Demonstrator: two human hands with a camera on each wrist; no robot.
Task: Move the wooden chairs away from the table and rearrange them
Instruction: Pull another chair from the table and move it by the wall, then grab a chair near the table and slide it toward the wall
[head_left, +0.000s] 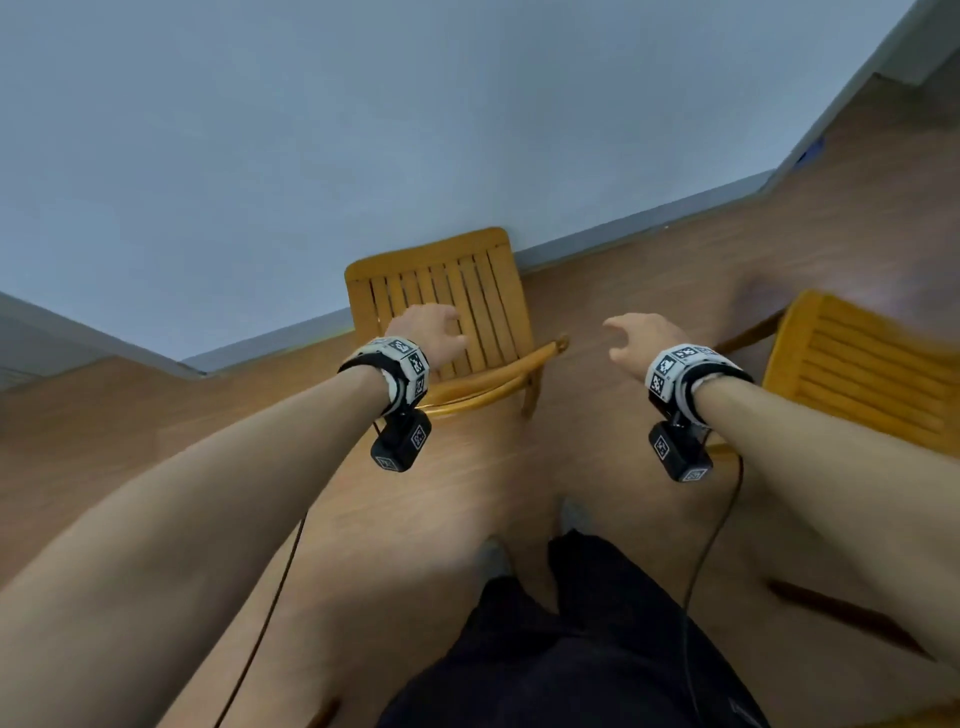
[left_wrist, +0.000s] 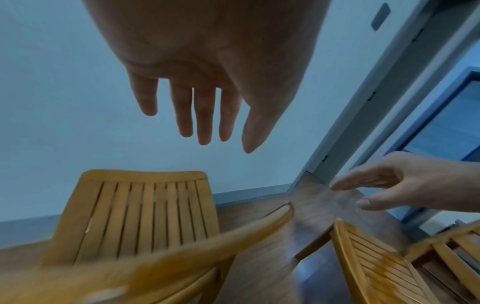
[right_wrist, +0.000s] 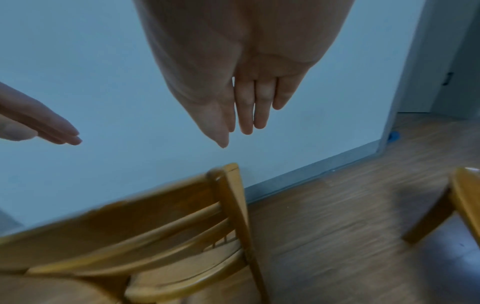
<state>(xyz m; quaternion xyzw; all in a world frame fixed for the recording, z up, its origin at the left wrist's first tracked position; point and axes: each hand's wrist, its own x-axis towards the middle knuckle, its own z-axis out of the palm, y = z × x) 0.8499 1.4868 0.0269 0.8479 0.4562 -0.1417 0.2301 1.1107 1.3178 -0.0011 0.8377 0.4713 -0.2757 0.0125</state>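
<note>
The chair (head_left: 447, 317) backrest runs nine-to-three just beneath both hands; left hand (head_left: 434, 332) is nearer, right hand (head_left: 641, 338) beside it, fingers (left_wrist: 205, 115) straight, holding nothing.

Wooden chair (head_left: 457, 306): honey-toned wood with a smooth, lightly glossy varnish; the slatted seat shows faint grain, and the curved backrest rails (right_wrist: 145, 222) catch soft highlights. Second wooden chair (head_left: 872, 374): same slatted, varnished wood; its leg (right_wrist: 428, 218) looks darker. Floor (head_left: 649, 291): wood-grain boards in a satin finish, with a dull sheen in patches. Wall (head_left: 311, 130): matt, smooth painted surface in pale blue-grey. Skirting board (head_left: 649, 228): smooth grey strip, slightly shinier than the wall. Wrist bands (head_left: 400, 364): white, matt, printed with black marker squares; the camera housings (head_left: 402, 444) beneath them appear to be matt black plastic. Trousers (head_left: 571, 649): dark, matt cloth.
</note>
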